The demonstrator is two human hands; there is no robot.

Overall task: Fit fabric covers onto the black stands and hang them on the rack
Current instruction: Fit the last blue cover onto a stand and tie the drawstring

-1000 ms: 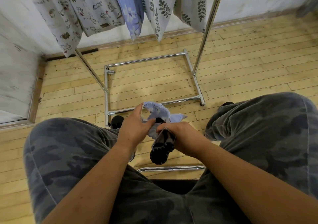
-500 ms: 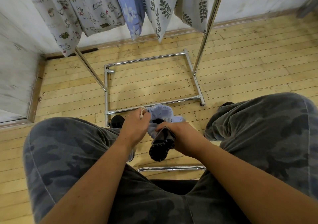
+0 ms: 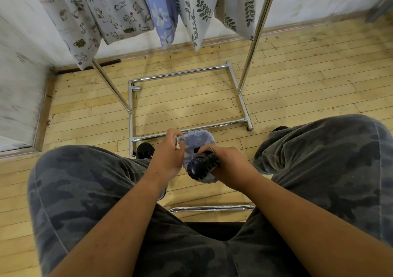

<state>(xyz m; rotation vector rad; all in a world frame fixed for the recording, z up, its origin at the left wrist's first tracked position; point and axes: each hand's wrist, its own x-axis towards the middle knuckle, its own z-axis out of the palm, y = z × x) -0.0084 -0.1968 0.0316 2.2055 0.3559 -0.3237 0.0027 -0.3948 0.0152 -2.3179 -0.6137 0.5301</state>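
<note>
Head view: between the knees, above the wooden floor [image 3: 187,104], the left hand [image 3: 168,159] pinches the pale cord [image 3: 177,143] and rim of a light blue cover [image 3: 198,140], its fingers curled. Just beside it, the right hand [image 3: 229,164] wraps its fingers round a black stand [image 3: 202,167], whose ribbed round end sticks out of the cover toward the camera. Behind stands the chrome rack [image 3: 259,32], with patterned covers [image 3: 119,10] hanging from its top. Camouflage trousers [image 3: 85,191] cover both legs.

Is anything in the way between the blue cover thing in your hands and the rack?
Nothing visible. The blue cover and black stand are held between the knees; only floor lies before the rack.
</note>
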